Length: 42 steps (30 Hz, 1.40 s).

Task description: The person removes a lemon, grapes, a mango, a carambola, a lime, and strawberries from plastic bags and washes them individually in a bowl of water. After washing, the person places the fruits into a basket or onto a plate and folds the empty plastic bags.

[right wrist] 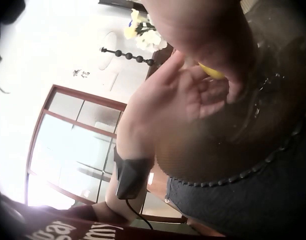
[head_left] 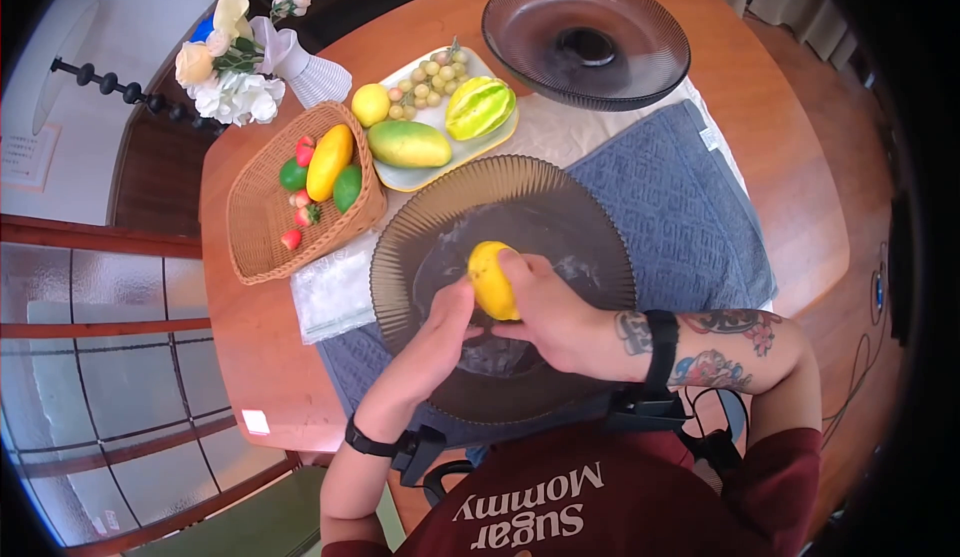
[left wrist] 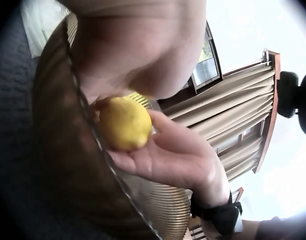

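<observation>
Gripping the lemon (head_left: 492,279) above the ribbed glass bowl (head_left: 420,227), the right hand (head_left: 545,312) curls around it, long axis roughly upright; the left hand (head_left: 440,329), fingers relaxed, touches just beside.

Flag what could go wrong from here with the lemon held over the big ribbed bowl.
1. The lemon looks wet, as does the ribbed bowl under it; held between the right hand and left hand, it could slip and drop into the bowl.
2. The bowl sits on a grey towel, so pressing down may shift it.
3. Splashes could reach the nearby wicker basket.
</observation>
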Motion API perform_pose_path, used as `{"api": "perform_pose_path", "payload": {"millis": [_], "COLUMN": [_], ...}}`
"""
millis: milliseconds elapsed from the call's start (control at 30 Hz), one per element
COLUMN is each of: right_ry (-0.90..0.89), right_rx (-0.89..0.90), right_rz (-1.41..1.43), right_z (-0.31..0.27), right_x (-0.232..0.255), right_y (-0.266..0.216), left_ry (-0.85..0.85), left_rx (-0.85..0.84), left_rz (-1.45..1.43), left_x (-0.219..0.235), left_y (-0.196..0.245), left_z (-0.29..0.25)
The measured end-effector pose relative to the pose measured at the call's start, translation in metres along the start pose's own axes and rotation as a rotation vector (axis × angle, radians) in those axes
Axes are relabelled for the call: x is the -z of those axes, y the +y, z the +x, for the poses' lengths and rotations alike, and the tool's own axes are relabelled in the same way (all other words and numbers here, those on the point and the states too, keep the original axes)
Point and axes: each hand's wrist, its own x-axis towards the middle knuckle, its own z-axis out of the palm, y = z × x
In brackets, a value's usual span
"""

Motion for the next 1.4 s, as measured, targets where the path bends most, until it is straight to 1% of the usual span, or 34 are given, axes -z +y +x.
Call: {"api": "perform_pose_path", "payload": {"millis": [33,67,133,167,200,267,300,333,400,433,500,533,600,633,700,733,800,833,900,933,1000,1033,1067,1133,1167,1233,1267,1333,1367,1400], "right_ry": [0.054,0.051,-0.003,0.014,0.017,-0.032,-0.077,-0.077,-0.116,-0.117,0.073,0.072,-0.009,-0.01,-0.021,-0.021,0.123,0.125,0.222,0.224,0.147,0.089,0.089,0.169,0.169,0.033,0.034,0.066,0.124,0.123], "right_rx": [-0.01,-0.01,-0.202,-0.274,-0.272,-0.351,-0.337,-0.337,-0.277,-0.277,-0.166,-0.167,-0.087,-0.088,0.052,0.052,0.007,0.006,-0.017,-0.017,0.101,0.082,0.082,0.072,0.072,-0.088,-0.089,-0.038,0.025,0.023], "right_rz": [-0.006,-0.009,-0.111,-0.128,-0.128,-0.181,-0.139,-0.137,-0.018,-0.019,-0.118,-0.12,-0.093,-0.096,-0.05,-0.051,-0.104,-0.105,-0.08,-0.081,0.091,0.092,0.092,0.073,0.073,-0.123,-0.122,-0.132,-0.119,-0.118], "right_z": [0.003,-0.001,-0.01,-0.011,-0.008,0.003,0.009,0.012,0.014,0.013,0.004,0.004,0.004,0.008,0.015,0.017,0.014,0.012,0.008,0.011,0.021,0.024,0.022,0.016,0.011,0.003,0.007,0.02,0.017,0.019], "right_x": [0.005,0.007,0.008,0.004,0.004,0.006,0.009,0.012,0.013,0.012,0.007,0.008,0.014,0.015,0.016,0.018,0.017,0.016,0.013,0.015,0.022,0.027,0.026,0.021,0.017,0.009,0.007,0.005,0.004,0.005], "right_y": [0.006,0.006,0.005,0.008,0.01,0.015,0.017,0.02,0.018,0.018,0.01,0.007,0.001,0.004,0.011,0.014,0.013,0.012,0.006,0.006,0.002,0.0,-0.001,-0.002,-0.004,-0.009,-0.006,0.002,-0.005,-0.007], "left_ry": [-0.023,-0.019,-0.08,-0.029,-0.031,-0.148,-0.188,-0.19,-0.279,-0.277,-0.157,-0.155,-0.101,-0.098,-0.031,-0.03,0.009,0.009,0.081,0.08,0.246,0.27,0.271,0.318,0.318,0.285,0.283,0.136,0.164,0.165], "left_rx": [0.005,0.004,0.129,0.129,0.127,-0.314,-0.389,-0.389,-0.344,-0.343,-0.514,-0.514,-0.483,-0.482,-0.446,-0.446,-0.439,-0.439,-0.526,-0.526,-0.362,-0.285,-0.285,-0.153,-0.153,-0.249,-0.248,-0.462,-0.42,-0.418], "left_rz": [0.19,0.188,0.137,0.086,0.086,0.532,0.688,0.688,0.592,0.592,0.692,0.691,0.768,0.767,0.763,0.763,0.746,0.743,0.732,0.73,0.558,0.572,0.572,0.609,0.609,0.711,0.711,0.633,0.485,0.486], "left_x": [0.007,0.013,0.022,0.022,0.019,0.01,0.011,0.01,0.008,0.005,-0.001,-0.002,-0.005,-0.006,-0.01,-0.013,-0.018,-0.017,-0.015,-0.011,-0.003,-0.002,-0.002,-0.004,-0.005,-0.01,-0.011,-0.011,-0.02,-0.014], "left_y": [-0.002,0.001,0.009,0.007,0.002,-0.005,-0.003,-0.002,0.002,0.002,0.001,0.005,0.015,0.015,0.015,0.015,0.013,0.012,0.008,0.004,0.003,0.004,0.007,0.008,0.008,0.005,0.0,-0.014,-0.005,-0.005], "left_z": [-0.001,0.002,0.017,0.024,0.027,0.032,0.034,0.033,0.029,0.025,0.014,0.009,0.0,-0.001,-0.001,-0.001,-0.002,-0.002,0.0,0.003,0.01,0.007,0.006,0.005,0.006,0.006,0.007,0.01,0.004,0.006]}}
